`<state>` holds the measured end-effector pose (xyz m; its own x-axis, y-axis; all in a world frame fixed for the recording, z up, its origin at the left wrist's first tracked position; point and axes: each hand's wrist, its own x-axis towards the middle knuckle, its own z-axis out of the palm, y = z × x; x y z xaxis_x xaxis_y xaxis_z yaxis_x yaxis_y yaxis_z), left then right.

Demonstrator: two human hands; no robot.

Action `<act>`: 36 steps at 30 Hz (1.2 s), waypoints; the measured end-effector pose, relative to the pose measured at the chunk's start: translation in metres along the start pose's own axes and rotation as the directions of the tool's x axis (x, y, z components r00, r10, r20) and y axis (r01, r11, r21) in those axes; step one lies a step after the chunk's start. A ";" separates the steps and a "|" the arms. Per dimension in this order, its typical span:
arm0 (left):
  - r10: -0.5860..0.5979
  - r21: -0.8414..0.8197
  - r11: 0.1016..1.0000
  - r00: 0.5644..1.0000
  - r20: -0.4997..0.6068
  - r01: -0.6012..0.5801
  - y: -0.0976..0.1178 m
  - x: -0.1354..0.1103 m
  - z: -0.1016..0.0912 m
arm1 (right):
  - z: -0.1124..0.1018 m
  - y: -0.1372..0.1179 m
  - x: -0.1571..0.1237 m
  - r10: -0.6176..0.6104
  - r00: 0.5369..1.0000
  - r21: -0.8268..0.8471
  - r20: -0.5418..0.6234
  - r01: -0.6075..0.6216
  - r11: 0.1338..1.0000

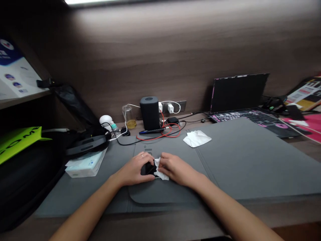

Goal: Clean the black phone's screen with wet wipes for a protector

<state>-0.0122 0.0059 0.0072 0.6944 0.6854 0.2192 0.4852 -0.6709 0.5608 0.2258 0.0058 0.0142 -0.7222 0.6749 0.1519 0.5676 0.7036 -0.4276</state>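
Near the middle of the grey desk mat (250,160), my left hand (135,170) curls its thumb and fingers around the edges of a small, flat, glossy black item (148,168). What kind of item it is I cannot make out, as my fingers cover part of it. My right hand (177,169) pinches a crumpled white tissue (163,175) against the item's right side. Both hands sit close together, low over the mat. Behind my right hand a folded white tissue (197,138) lies on the mat.
A tissue pack (86,167) lies at left beside a black bag (30,180). Along the back stand a glass jar (129,120), a black speaker (149,113) and a red cable (173,134). An open laptop (238,93) is at right.
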 end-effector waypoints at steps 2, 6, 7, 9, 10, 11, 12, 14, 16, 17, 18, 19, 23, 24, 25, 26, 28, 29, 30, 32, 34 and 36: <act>0.009 0.000 1.000 1.000 0.002 -0.009 0.000 0.000 0.000 | -0.002 0.002 -0.001 0.029 1.000 0.018 0.001 -0.029 0.999; 0.007 0.016 1.000 1.000 0.002 -0.007 -0.002 -0.001 0.001 | -0.001 -0.001 -0.002 0.036 0.999 0.016 -0.026 -0.036 0.999; 0.001 0.023 1.000 1.000 0.003 -0.001 -0.002 -0.001 0.002 | 0.000 -0.002 -0.001 0.030 0.999 0.012 -0.030 -0.030 0.999; -0.011 0.030 0.999 1.000 0.003 0.010 -0.002 -0.001 0.002 | 0.002 -0.004 -0.001 0.025 0.999 0.014 -0.025 -0.025 1.000; -0.014 0.031 0.999 1.000 0.005 0.013 -0.002 -0.001 0.002 | 0.001 -0.004 -0.001 0.028 0.999 0.018 -0.019 -0.028 0.999; -0.015 0.031 0.999 1.000 0.007 0.015 -0.002 -0.001 0.002 | 0.001 -0.004 -0.001 0.036 0.999 0.020 -0.016 -0.036 0.999; -0.015 0.031 0.999 1.000 0.008 0.015 -0.002 -0.001 0.001 | 0.001 -0.003 -0.001 0.048 0.999 0.018 -0.019 -0.047 0.999; -0.017 0.038 0.999 1.000 0.008 0.016 -0.002 -0.001 0.001 | 0.001 -0.004 0.000 0.074 0.996 0.002 -0.042 -0.074 0.997; -0.019 0.046 0.999 1.000 0.006 0.019 -0.001 -0.001 0.001 | 0.003 -0.006 0.002 0.074 0.995 -0.023 -0.061 -0.076 0.997; -0.020 0.048 0.999 1.000 0.003 0.020 -0.001 -0.001 0.001 | 0.004 -0.007 0.003 0.062 0.996 -0.030 -0.062 -0.063 0.998; -0.023 0.047 0.999 1.000 0.001 0.023 -0.001 -0.001 0.001 | 0.005 -0.008 0.003 0.044 0.997 -0.031 -0.057 -0.046 0.998; -0.026 0.044 0.999 1.000 0.000 0.026 -0.001 -0.001 0.001 | 0.006 -0.009 0.004 0.025 0.998 -0.025 -0.049 -0.026 0.999; -0.025 0.031 0.999 1.000 -0.001 0.026 -0.001 -0.001 0.002 | 0.006 -0.010 0.001 -0.050 0.998 -0.012 -0.034 0.050 0.999; -0.022 0.029 0.999 1.000 -0.003 0.022 -0.001 -0.001 0.002 | 0.006 -0.011 0.000 -0.068 0.997 -0.024 -0.030 0.068 0.997; -0.017 0.026 1.000 1.000 -0.005 0.018 -0.001 -0.001 0.002 | 0.005 -0.012 -0.002 -0.086 0.996 -0.037 -0.024 0.085 0.996; -0.014 0.023 1.000 1.000 -0.008 0.014 -0.001 -0.001 0.002 | 0.004 -0.013 -0.003 -0.105 0.994 -0.050 -0.013 0.104 0.993; -0.014 0.018 1.000 1.000 -0.015 0.014 -0.001 -0.001 0.002 | 0.002 -0.014 -0.004 -0.143 0.990 -0.059 0.018 0.143 0.988; -0.015 0.016 1.000 1.000 -0.019 0.016 -0.002 -0.001 0.002 | 0.000 -0.014 -0.004 -0.161 0.986 -0.056 0.036 0.163 0.985; -0.018 0.017 1.000 1.000 -0.021 0.019 -0.002 -0.001 0.002 | 0.000 -0.014 -0.004 -0.178 0.983 -0.050 0.054 0.181 0.982; -0.023 0.019 1.000 1.000 -0.017 0.023 -0.002 -0.001 0.002 | -0.002 -0.014 -0.004 -0.203 0.976 -0.034 0.079 0.206 0.978; -0.024 0.022 0.999 1.000 -0.013 0.024 -0.002 -0.001 0.002 | -0.002 -0.015 -0.003 -0.225 0.970 -0.017 0.089 0.227 0.974; -0.028 0.024 0.999 1.000 -0.014 0.028 -0.001 0.000 0.002 | -0.002 -0.017 -0.002 -0.246 0.965 -0.005 0.088 0.247 0.969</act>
<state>-0.0121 0.0060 0.0047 0.6728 0.7079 0.2147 0.5173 -0.6577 0.5475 0.2182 -0.0072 0.0228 -0.8716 0.4587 0.1729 0.3733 0.8497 -0.3725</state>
